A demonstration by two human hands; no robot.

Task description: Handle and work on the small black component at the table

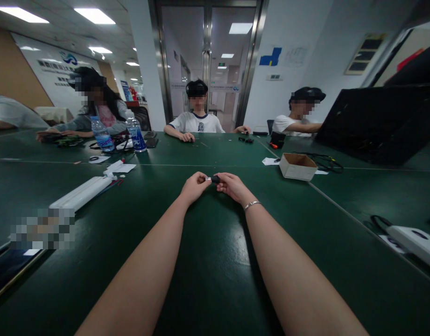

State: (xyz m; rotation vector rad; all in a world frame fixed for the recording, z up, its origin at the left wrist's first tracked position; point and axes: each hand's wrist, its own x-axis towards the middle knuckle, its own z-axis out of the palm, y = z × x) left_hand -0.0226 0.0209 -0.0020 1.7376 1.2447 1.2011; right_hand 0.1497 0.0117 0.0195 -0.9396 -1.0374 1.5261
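In the middle of the green table, both hands meet around a small black object with a silvery end (215, 179), shaped much like a USB stick; its exact kind is too small to tell. My left hand (194, 187) pinches the silvery end between thumb and forefinger. From the other side, my right hand (232, 187) grips the black part with thumb and curled fingers. Fingertips hide some of the object, which is held about level, just over the tabletop. A silver bracelet (252, 204) circles the right wrist.
An open cardboard box (298, 168) sits right of my hands, near cables (327, 163). Two bottles (136, 134) stand back left. A long white device (81, 192) lies left, a white power strip (416, 240) right. A large black panel (379, 123) leans back right. Several people sit around.
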